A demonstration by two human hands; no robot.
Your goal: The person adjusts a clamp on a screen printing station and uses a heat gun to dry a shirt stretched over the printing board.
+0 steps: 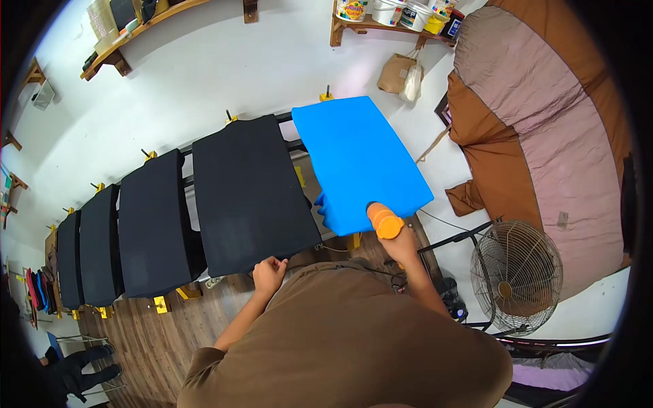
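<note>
My right hand (403, 248) is wrapped around an orange heat gun (386, 223). Its nozzle end points away from me, over the near edge of a bright blue shirt (364, 156) stretched flat on a board. The fabric bunches at that board's left side. My left hand (270, 273) is closed, its fingers curled by the near right corner of a black shirt (252, 194) on the neighbouring board. Whether those fingers pinch anything is hidden.
More boards with black shirts (153, 221) run off to the left on yellow brackets. A caged floor fan (517, 279) stands at my right, before a draped brown cover (500, 156). Paint tubs (386, 11) sit on a wall shelf. Another person's legs (88, 367) show lower left.
</note>
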